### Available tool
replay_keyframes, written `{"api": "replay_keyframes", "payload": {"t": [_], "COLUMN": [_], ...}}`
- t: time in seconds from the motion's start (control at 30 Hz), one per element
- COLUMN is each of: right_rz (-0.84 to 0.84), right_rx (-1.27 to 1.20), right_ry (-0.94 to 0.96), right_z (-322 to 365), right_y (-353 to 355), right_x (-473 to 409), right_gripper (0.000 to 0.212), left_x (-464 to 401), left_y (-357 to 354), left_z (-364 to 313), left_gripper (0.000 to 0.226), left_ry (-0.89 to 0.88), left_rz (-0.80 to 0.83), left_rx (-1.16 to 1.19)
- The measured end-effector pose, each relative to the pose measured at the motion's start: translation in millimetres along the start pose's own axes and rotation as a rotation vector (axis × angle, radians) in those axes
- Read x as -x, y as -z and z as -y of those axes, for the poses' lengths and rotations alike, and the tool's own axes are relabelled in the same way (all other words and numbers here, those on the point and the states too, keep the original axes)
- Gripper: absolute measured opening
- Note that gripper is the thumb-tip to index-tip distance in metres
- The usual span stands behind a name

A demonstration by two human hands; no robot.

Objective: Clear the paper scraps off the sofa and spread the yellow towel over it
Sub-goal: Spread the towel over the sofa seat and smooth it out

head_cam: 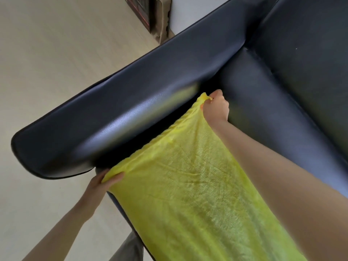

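Observation:
The yellow towel (pixel 192 185) lies stretched over the seat of the dark blue leather sofa (pixel 273 113), reaching up to the armrest (pixel 116 117). My left hand (pixel 102 182) pinches the towel's near corner at the seat's front edge, just below the armrest's end. My right hand (pixel 216 106) grips the far corner, deep in the gap between armrest and seat. No paper scraps are visible on the uncovered part of the seat.
Pale wooden floor (pixel 56 53) lies left of the sofa. A dark cabinet or box (pixel 145 10) and brown packaging stand against the white wall at the top. The sofa's backrest (pixel 310 53) rises on the right.

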State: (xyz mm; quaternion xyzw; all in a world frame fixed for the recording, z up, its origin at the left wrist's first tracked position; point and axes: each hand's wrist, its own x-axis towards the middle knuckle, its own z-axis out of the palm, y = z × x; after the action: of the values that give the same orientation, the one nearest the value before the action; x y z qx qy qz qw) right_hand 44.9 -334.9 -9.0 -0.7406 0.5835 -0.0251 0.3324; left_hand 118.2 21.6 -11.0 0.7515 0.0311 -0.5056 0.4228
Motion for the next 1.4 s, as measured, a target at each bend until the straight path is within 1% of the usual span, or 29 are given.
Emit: {"api": "replay_keyframes", "payload": {"t": [0.07, 0.1, 0.17, 0.23, 0.3, 0.37, 0.43, 0.5, 0.53, 0.57, 0.6, 0.63, 0.7, 0.73, 0.8, 0.9, 0.93, 0.97, 1.0, 1.03, 1.07, 1.1, 1.13, 1.2, 1.3, 1.37, 1.4], "right_rz": [0.005, 0.007, 0.02, 0.038, 0.069, 0.127, 0.221, 0.29, 0.304, 0.301, 0.27, 0.201, 0.0, -0.08, -0.14, -0.108, -0.096, -0.082, -0.064, -0.048, -0.039, -0.032, -0.024, -0.009, -0.018, -0.028, -0.025], "right_rx": [-0.025, -0.042, -0.086, -0.128, -0.159, -0.215, -0.314, -0.343, -0.32, -0.276, -0.191, -0.081, 0.12, 0.177, 0.237, 0.274, 0.29, 0.307, 0.319, 0.33, 0.341, 0.351, 0.36, 0.371, 0.373, 0.363, 0.364], "right_ry": [-0.008, -0.002, 0.003, -0.016, -0.026, -0.051, -0.094, -0.1, -0.079, -0.045, -0.005, 0.035, 0.089, 0.106, 0.155, 0.232, 0.26, 0.285, 0.299, 0.303, 0.295, 0.278, 0.256, 0.219, 0.146, 0.109, 0.105], "right_z": [2, 3, 0, -3, -4, -4, -2, -3, -4, -5, -7, -8, -11, -15, -27, -53, -60, -68, -75, -82, -89, -95, -100, -110, -125, -135, -139], "right_y": [-5, -10, -18, -22, -26, -30, -35, -38, -41, -43, -44, -46, -50, -52, -59, -70, -72, -74, -75, -76, -77, -77, -77, -79, -76, -73, -72], "right_x": [0, -1, -4, -8, -11, -13, -14, -12, -11, -8, -2, 6, 29, 41, 67, 103, 114, 125, 136, 146, 156, 166, 174, 188, 202, 209, 211], "right_gripper": [0.028, 0.028, 0.028, 0.027, 0.027, 0.033, 0.046, 0.064, 0.072, 0.077, 0.081, 0.083, 0.081, 0.078, 0.071, 0.067, 0.067, 0.067, 0.067, 0.067, 0.067, 0.067, 0.067, 0.066, 0.065, 0.065, 0.065], "left_x": [1, -1, -8, -15, -23, -31, -41, -47, -49, -49, -48, -46, -42, -41, -39, -35, -34, -35, -37, -37, -36, -35, -32, -27, -24, -23, -23], "left_y": [3, 6, 12, 16, 15, 7, 0, -4, -6, -9, -11, -12, -13, -12, -10, -14, -15, -17, -19, -21, -23, -25, -27, -27, -26, -26, -27], "left_z": [-3, -2, 1, 4, 6, 7, 10, 13, 14, 13, 14, 14, 17, 20, 25, 28, 28, 29, 32, 34, 37, 39, 40, 41, 39, 36, 36], "left_gripper": [0.026, 0.026, 0.039, 0.046, 0.041, 0.03, 0.037, 0.045, 0.046, 0.045, 0.043, 0.043, 0.042, 0.04, 0.036, 0.022, 0.018, 0.021, 0.031, 0.047, 0.061, 0.069, 0.07, 0.064, 0.051, 0.047, 0.046], "left_ry": [0.067, 0.094, 0.096, 0.068, 0.073, 0.09, 0.119, 0.162, 0.167, 0.165, 0.15, 0.134, 0.099, 0.089, 0.082, 0.063, 0.088, 0.135, 0.21, 0.308, 0.411, 0.472, 0.478, 0.391, 0.267, 0.239, 0.238], "left_rz": [0.074, 0.06, -0.008, -0.094, -0.188, -0.28, -0.358, -0.439, -0.474, -0.499, -0.52, -0.546, -0.587, -0.59, -0.598, -0.591, -0.615, -0.639, -0.665, -0.672, -0.654, -0.616, -0.571, -0.535, -0.643, -0.701, -0.705], "left_rx": [-0.03, -0.063, -0.134, -0.132, -0.065, 0.063, 0.228, 0.346, 0.353, 0.308, 0.225, 0.123, -0.046, -0.087, -0.11, -0.058, -0.018, 0.017, 0.058, 0.087, 0.107, 0.125, 0.115, 0.028, -0.077, -0.067, -0.043]}}
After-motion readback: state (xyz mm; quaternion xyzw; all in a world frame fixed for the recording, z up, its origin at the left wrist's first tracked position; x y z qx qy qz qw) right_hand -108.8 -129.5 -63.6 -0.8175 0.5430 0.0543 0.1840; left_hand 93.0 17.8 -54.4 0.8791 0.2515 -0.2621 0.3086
